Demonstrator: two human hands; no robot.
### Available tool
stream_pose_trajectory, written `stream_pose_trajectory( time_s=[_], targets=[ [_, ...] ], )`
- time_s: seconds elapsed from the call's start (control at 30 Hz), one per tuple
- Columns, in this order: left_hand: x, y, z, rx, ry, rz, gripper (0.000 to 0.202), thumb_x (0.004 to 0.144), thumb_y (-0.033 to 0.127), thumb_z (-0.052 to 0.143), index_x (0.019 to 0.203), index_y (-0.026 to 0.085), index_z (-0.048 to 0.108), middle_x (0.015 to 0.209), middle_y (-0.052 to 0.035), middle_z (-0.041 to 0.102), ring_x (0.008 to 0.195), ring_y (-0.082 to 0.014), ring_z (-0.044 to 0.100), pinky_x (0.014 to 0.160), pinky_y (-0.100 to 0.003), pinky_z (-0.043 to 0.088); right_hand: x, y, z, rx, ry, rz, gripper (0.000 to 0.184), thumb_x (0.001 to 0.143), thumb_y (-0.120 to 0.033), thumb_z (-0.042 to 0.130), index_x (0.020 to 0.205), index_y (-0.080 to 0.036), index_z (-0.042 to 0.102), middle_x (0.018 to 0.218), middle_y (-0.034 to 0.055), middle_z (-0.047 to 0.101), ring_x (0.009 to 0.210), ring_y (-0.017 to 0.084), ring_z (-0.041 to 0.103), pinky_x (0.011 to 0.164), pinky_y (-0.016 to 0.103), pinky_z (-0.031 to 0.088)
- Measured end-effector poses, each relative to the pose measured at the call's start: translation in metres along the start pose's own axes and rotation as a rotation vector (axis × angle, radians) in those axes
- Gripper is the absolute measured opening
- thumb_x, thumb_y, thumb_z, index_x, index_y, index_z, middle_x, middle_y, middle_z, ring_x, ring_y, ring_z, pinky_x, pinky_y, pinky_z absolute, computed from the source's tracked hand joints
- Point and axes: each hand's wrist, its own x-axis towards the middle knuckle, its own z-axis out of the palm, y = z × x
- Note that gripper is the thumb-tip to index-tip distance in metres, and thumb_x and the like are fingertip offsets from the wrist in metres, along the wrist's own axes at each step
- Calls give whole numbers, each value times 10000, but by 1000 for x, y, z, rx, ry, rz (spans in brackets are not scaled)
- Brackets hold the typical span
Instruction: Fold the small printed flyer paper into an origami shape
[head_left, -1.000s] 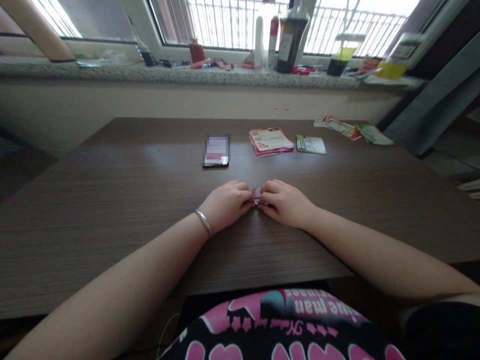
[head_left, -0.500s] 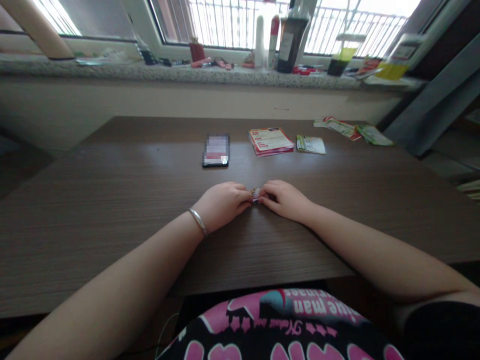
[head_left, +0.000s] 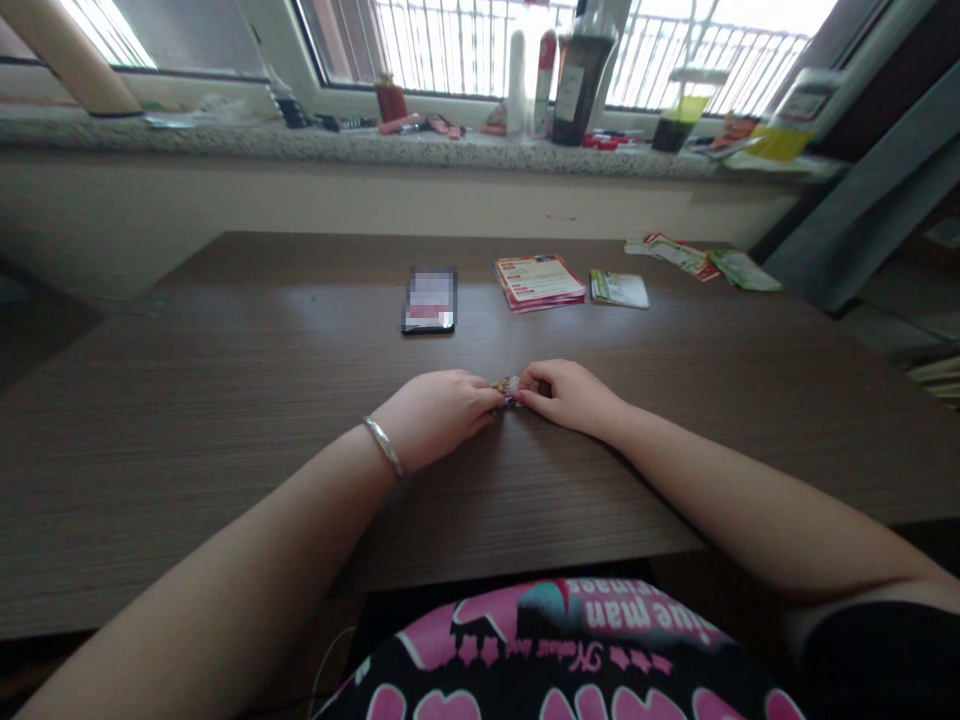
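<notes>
In the head view, a small patterned piece (head_left: 508, 386), yellowish, white and pink, lies low over the middle of the table (head_left: 247, 400). It looks like a sticker or a small card, but most of it is covered by fingers. My left hand (head_left: 442, 415), with a silver bangle at the wrist, pinches its left side. From the right, my right hand (head_left: 566, 397) grips the other side between thumb and bent fingers. The two hands are close together, only the piece showing between their fingertips.
Beyond my hands lie a phone (head_left: 430, 300), a stack of printed cards (head_left: 540, 281) and a smaller card pile (head_left: 619, 289). Loose packets (head_left: 744, 270) are at the back right. Bottles (head_left: 579, 90) and small items stand on the stone windowsill (head_left: 450, 150).
My left hand has shifted slightly down and to the left, and a bit more of the patterned piece shows. My right hand stays nearly in place, its fingers slightly more curled.
</notes>
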Motion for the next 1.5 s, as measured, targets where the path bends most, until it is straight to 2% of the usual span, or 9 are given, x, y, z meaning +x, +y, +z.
stream_pose_trajectory(
  time_s=[0.17,0.43,0.63,0.73,1.03,1.33,1.5],
  targets=[
    [-1,1,0,24,-5,-3,253,910,271,458,1029,218,675,971,-40,685,886,-187,648,797,-310,498,1,-1,-2,-52,-5,51,176,824,-327,553,776,-177,633,698,2,638,624,110,518,556,223,299],
    [-1,2,1,42,17,-1,238,899,270,477,1013,218,679,957,-43,675,875,-182,638,784,-303,493,1,-3,-2,-194,18,44,208,825,-362,542,721,-186,585,693,10,628,621,123,496,555,235,283],
    [0,6,1,76,13,-12,245,899,276,477,1059,216,653,978,-45,666,892,-196,630,797,-326,496,0,-4,0,-243,20,10,202,832,-352,532,721,-188,571,718,17,635,654,134,511,577,242,300],
    [0,8,1,86,37,-4,286,907,277,463,1144,214,610,975,-50,664,885,-188,625,797,-321,494,1,-4,0,-254,13,-1,192,834,-346,529,731,-190,571,731,19,639,674,140,519,592,244,309],
    [0,8,4,97,44,34,285,922,273,422,1075,205,652,950,-61,638,868,-180,592,800,-310,475,0,-3,0,-308,0,-23,159,853,-318,517,791,-187,583,777,38,643,731,163,536,643,261,334],
    [0,8,4,87,53,5,289,923,285,411,1032,216,670,931,-60,626,859,-190,572,771,-310,476,0,-5,1,-326,-9,-25,144,861,-302,510,833,-183,586,814,52,651,764,175,544,672,270,345],
    [0,13,4,109,52,-7,270,915,234,409,984,199,668,939,-63,630,838,-193,568,751,-318,478,0,-6,0,-325,-8,-24,144,857,-307,519,831,-182,587,800,47,648,755,169,540,667,264,344]
  ],
)
